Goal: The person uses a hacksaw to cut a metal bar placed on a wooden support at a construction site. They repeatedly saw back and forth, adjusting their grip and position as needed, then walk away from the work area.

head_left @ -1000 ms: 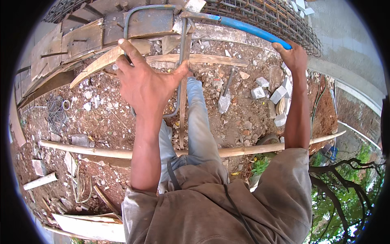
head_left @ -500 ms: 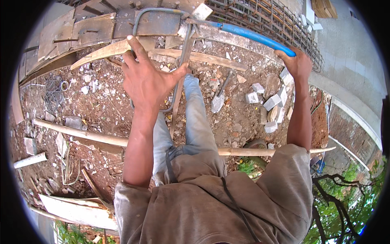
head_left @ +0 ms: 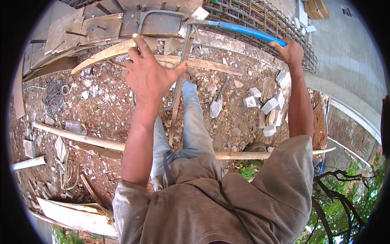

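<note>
A thin steel rod bent into a rectangular loop (head_left: 162, 11) lies ahead of me over a narrow upright timber (head_left: 176, 110). My left hand (head_left: 148, 79) is spread across the loop, its index finger stretched forward along the left side and its thumb by the timber. The undersides of its other fingers are hidden. Away to the right runs a blue pipe handle (head_left: 248, 31), joined to a metal bar at the loop's far right corner. My right hand (head_left: 291, 53) is wrapped round the handle's outer end, with that arm reaching forward.
A rusty rebar cage (head_left: 260, 18) lies beyond the handle. Boards with metal pegs (head_left: 101, 27) stand far left. Broken grey blocks (head_left: 270, 105) and a hammer-like tool (head_left: 219, 99) lie on rubble. A bamboo pole (head_left: 87, 138) crosses near my legs.
My right hand and the blue handle's outer end have shifted slightly forward and left. My left hand stays spread over the loop. The whole view has turned a little.
</note>
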`<state>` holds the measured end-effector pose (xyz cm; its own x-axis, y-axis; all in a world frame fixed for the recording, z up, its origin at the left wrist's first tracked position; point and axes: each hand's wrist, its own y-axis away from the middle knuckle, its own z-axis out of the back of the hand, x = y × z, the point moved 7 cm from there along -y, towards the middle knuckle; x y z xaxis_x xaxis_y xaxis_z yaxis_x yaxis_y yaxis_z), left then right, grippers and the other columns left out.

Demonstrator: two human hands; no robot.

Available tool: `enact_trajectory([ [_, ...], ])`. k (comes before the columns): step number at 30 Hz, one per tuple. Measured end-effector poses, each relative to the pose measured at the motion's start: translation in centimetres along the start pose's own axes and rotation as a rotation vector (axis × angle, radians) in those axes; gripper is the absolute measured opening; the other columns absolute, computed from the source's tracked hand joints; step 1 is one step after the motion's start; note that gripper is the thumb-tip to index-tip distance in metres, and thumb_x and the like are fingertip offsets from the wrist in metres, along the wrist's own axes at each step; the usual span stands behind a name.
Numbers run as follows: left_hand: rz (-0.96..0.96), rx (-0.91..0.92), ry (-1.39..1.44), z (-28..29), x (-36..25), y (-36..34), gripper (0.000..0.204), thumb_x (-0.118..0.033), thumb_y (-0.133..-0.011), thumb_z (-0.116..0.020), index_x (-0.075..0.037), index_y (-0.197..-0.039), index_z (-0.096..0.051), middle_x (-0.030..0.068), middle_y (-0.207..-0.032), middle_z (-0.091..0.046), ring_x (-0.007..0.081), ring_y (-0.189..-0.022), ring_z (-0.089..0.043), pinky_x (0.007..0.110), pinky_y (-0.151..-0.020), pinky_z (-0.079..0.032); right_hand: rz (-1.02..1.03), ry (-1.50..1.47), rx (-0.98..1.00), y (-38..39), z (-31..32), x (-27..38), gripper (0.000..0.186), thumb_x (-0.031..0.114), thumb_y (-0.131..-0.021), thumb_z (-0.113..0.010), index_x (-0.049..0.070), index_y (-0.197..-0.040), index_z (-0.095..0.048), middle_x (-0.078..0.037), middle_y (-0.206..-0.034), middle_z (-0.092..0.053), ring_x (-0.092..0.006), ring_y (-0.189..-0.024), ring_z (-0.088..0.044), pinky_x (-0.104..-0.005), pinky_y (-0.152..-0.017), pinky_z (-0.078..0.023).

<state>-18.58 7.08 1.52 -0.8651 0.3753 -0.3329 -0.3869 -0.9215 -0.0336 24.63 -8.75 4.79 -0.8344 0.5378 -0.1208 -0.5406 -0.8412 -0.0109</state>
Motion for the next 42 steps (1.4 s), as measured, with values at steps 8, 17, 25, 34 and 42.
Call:
enact_trajectory([
  [8,0.030,0.038,-0.049,-0.1,-0.2,-0.1,0.144,-0.079,-0.049,-0.082,0.008,-0.151,-0.028,0.0203,-0.108,-0.052,0.0351,-0.087,-0.061,0.043,-0.055,-0.054,0.013,-0.111,0.142,-0.4,-4.9,-0.7,0.089,0.096,-0.058,-0.058,0.012,-0.078,-0.077,-0.011,-0.060,-0.064,-0.0339,-0.063,-0.066,-0.0448,-0.062,-0.051],
  [17,0.006,-0.019,-0.044,-0.3,-0.4,0.0,0.139,-0.078,-0.053,-0.081,0.010,-0.149,-0.031,0.0230,-0.110,-0.052,0.0360,-0.087,-0.062,0.046,-0.059,-0.055,-0.082,-0.129,0.016,4.4,-4.2,1.1,0.076,0.086,-0.063,-0.069,0.011,-0.073,-0.076,-0.011,-0.055,-0.062,-0.0333,-0.056,-0.064,-0.0438,-0.057,-0.051],
  [25,-0.021,-0.055,0.000,-1.2,0.2,0.1,0.139,-0.079,-0.056,-0.079,0.009,-0.150,-0.027,0.0276,-0.112,-0.052,0.0414,-0.088,-0.063,0.048,-0.062,-0.054,-0.247,-0.079,0.036,7.2,-0.9,2.9,0.079,0.087,-0.064,-0.066,0.009,-0.073,-0.073,-0.012,-0.061,-0.065,-0.0336,-0.062,-0.067,-0.0448,-0.061,-0.051],
  [34,-0.065,-0.070,-0.017,-1.3,-0.1,0.5,0.141,-0.080,-0.056,-0.078,0.014,-0.148,-0.027,0.0279,-0.110,-0.051,0.0409,-0.087,-0.063,0.048,-0.061,-0.055,-0.461,-0.072,0.001,13.1,-0.9,4.8,0.085,0.090,-0.059,-0.068,0.006,-0.067,-0.071,-0.013,-0.059,-0.063,-0.0310,-0.057,-0.064,-0.0450,-0.055,-0.051],
  [42,-0.041,-0.028,0.016,-1.2,0.0,0.6,0.136,-0.073,-0.058,-0.081,0.012,-0.149,-0.027,0.0327,-0.121,-0.051,0.0444,-0.098,-0.064,0.048,-0.072,-0.056,-0.541,-0.051,-0.199,18.7,-2.2,8.3,0.082,0.083,-0.059,-0.075,0.002,-0.069,-0.071,-0.015,-0.060,-0.063,-0.0324,-0.057,-0.063,-0.0481,-0.058,-0.049],
])
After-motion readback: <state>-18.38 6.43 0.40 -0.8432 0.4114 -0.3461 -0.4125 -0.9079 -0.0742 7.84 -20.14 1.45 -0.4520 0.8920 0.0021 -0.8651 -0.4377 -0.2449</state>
